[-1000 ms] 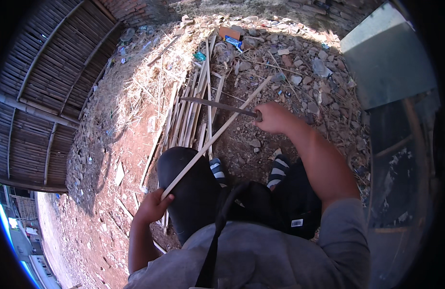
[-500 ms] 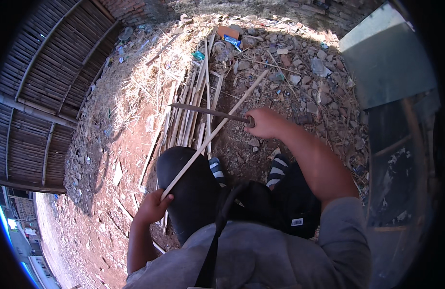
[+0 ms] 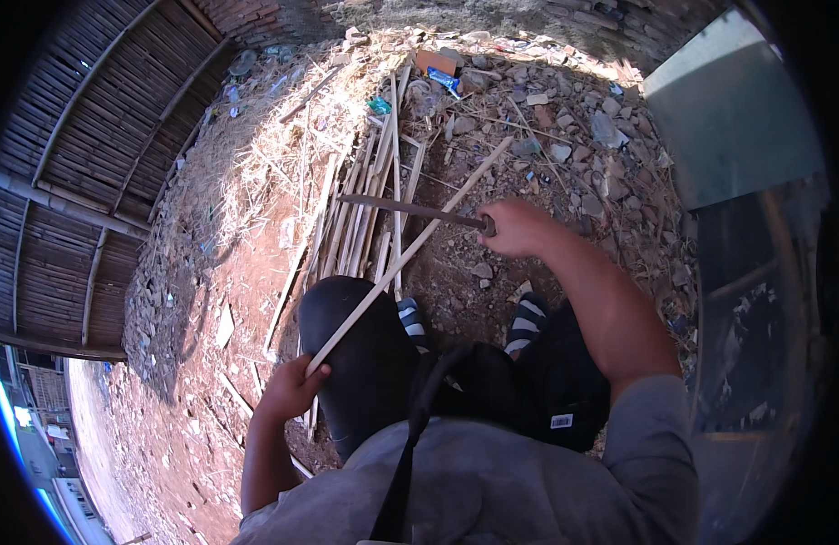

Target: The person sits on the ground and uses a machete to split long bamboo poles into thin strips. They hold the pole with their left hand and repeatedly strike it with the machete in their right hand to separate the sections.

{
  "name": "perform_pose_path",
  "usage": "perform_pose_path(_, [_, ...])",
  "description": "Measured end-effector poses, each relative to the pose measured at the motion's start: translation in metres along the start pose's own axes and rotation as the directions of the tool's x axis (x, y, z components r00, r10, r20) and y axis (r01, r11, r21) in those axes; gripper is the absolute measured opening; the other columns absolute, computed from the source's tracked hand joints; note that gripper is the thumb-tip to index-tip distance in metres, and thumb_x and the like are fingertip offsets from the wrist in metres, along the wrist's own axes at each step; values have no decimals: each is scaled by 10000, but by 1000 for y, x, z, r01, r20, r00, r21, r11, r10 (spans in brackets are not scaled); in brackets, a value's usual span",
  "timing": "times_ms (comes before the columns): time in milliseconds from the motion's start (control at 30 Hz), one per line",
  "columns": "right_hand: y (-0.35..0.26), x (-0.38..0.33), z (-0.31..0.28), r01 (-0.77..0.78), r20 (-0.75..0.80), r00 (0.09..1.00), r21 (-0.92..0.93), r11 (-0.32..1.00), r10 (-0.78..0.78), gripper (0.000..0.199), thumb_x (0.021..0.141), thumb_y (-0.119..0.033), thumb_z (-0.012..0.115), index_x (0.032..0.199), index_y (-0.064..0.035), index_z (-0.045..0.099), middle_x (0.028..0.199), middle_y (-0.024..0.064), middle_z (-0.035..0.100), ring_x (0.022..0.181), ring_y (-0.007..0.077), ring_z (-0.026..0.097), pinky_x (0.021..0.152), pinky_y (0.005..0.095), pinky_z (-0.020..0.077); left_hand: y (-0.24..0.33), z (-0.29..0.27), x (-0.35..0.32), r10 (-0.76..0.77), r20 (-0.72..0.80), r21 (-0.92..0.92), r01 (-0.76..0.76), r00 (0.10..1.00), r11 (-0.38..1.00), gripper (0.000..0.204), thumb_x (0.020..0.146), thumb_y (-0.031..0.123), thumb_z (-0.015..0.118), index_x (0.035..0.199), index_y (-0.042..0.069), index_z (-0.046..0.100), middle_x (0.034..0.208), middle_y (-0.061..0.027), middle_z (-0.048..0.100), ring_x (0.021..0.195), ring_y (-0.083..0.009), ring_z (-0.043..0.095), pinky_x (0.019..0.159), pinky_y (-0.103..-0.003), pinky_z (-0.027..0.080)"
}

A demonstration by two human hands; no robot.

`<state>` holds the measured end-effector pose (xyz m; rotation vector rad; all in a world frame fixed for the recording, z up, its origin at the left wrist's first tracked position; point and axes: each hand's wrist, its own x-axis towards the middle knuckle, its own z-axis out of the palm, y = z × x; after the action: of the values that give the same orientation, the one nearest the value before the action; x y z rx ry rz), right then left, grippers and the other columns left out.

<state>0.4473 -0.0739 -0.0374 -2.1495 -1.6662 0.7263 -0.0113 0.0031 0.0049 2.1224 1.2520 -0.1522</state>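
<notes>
Right hand (image 3: 515,227) and the blade (image 3: 419,209) in it have slid a touch to the right since the earlier frame, so the crossing point sits a bit further up the pale strip (image 3: 370,302). Left hand (image 3: 291,389) hasn't really budged, and neither has the pile of strips (image 3: 347,238).

So from the head view, that's all I've got to go on: looks like they're partway through a strip, if you ask me. It's one long piece from the left hand to its far tip, no notch or cut that I can make out. Loads of similar ones lie in the pile, but honestly can't tell which are done and which are left.

Left fingers are wrapped around the strip's near end, just beside the left knee (image 3: 324,304), and the strip slants across that leg out over the ground (image 3: 211,436). Right fingers are closed round the handle end of the blade, which points left over the pile. Can't tell if it's actually biting. Pile runs up toward the ground's far edge, near the brick wall (image 3: 592,18).
</notes>
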Motion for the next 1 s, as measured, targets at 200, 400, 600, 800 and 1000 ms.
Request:
perform_pose_path(200, [-35,-1,-1,188,180,970,-120,975,-164,299,810,-318,759,977,-81,688,923,151,710,924,357,688,800,475,540,-16,3,-1,9,0,-46,-9,1000,999,395,969,360,650,835,-7,591,687,-185,599,654,-288,608,637,-425,464])
perform_pose_path(400, [49,20,6,-58,-151,986,89,994,71,372,785,-342,773,1019,-66,689,842,159,698,831,365,685,770,460,540,-5,8,-1,12,-86,18,-10,996,1000,419,970,370,648,815,-14,585,667,-190,598,628,-302,603,623,-420,462])
perform_pose_path(600, [-32,-2,6,187,196,968,-137,973,-158,411,787,-347,770,1062,-50,699,915,165,710,894,350,694,794,462,542,3,0,-3,6,0,-51,-6,1000,999,399,981,369,647,862,-10,619,691,-136,610,663,-211,587,631,-388,462])
perform_pose_path(800, [44,19,-6,-200,116,978,303,932,172,492,780,-327,769,1134,4,682,923,180,718,895,312,703,783,451,543,-7,7,0,8,-31,-111,-12,999,994,392,985,353,648,868,-20,619,694,-113,602,679,-165,556,636,-373,459])
perform_pose_path(1000, [32,10,5,-38,-3,999,86,996,38,629,776,-329,785,1275,20,626,899,179,711,889,304,710,809,421,548,-4,6,2,28,-23,-69,-29,999,997,362,983,326,649,857,-10,610,688,-123,597,667,-167,549,629,-377,456])
